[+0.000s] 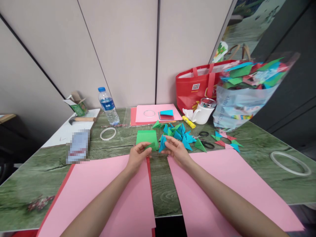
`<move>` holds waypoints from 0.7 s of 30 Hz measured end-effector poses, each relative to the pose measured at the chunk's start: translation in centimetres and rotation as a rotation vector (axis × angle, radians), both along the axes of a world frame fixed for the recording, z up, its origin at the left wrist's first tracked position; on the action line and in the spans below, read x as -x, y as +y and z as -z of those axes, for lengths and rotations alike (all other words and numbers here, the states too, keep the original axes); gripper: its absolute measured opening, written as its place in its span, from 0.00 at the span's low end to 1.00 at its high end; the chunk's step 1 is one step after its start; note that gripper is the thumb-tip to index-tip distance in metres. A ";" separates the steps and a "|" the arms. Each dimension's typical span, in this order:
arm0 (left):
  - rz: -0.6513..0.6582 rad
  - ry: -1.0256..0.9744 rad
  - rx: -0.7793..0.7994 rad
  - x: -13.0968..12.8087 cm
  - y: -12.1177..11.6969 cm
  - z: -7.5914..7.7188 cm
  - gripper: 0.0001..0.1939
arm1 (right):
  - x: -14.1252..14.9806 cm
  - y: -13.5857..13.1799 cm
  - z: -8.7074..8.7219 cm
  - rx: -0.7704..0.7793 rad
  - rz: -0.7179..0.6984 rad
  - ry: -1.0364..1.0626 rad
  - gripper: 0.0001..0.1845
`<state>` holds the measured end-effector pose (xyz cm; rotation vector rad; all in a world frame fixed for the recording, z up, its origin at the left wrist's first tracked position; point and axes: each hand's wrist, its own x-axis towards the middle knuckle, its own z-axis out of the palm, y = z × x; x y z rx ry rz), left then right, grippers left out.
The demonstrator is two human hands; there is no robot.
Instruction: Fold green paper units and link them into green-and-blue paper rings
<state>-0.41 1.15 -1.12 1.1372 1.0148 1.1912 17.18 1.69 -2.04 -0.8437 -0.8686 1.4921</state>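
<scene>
My left hand (138,155) pinches a small folded green paper piece (149,146) between thumb and fingers, just in front of a stack of green paper (146,136). Close to its right, my right hand (178,150) is closed on a folded blue paper piece (162,143) that stands upright. The two pieces are apart. Behind my right hand lies a loose pile of folded blue and green paper pieces (179,131). Large pink sheets (116,194) lie under my left forearm, and more pink sheets (222,187) under my right.
Black-handled scissors (207,144) and a yellow glue stick (189,121) lie near the pile. A white mug (202,113), a red bag (190,87) and a plastic bag of folded paper (237,105) stand at back right. A water bottle (108,107) and a hammer (82,119) are at left.
</scene>
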 end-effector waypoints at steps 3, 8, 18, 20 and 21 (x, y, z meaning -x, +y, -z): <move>0.011 -0.025 0.001 0.0 0.0 0.0 0.15 | -0.1 0.1 0.0 0.010 0.057 -0.026 0.17; 0.031 -0.060 0.032 -0.1 -0.1 -0.1 0.16 | 0.0 0.1 0.0 -0.013 0.071 -0.005 0.16; 0.038 -0.019 0.031 0.0 -0.2 -0.1 0.18 | 0.1 -0.1 0.0 -0.166 0.079 -0.120 0.14; 0.029 -0.023 0.025 -0.1 -0.1 0.0 0.18 | 0.1 -0.1 0.0 -0.174 0.078 -0.138 0.14; 0.021 -0.027 0.021 -0.1 -0.1 0.0 0.18 | 0.1 -0.1 0.0 -0.175 0.080 -0.142 0.14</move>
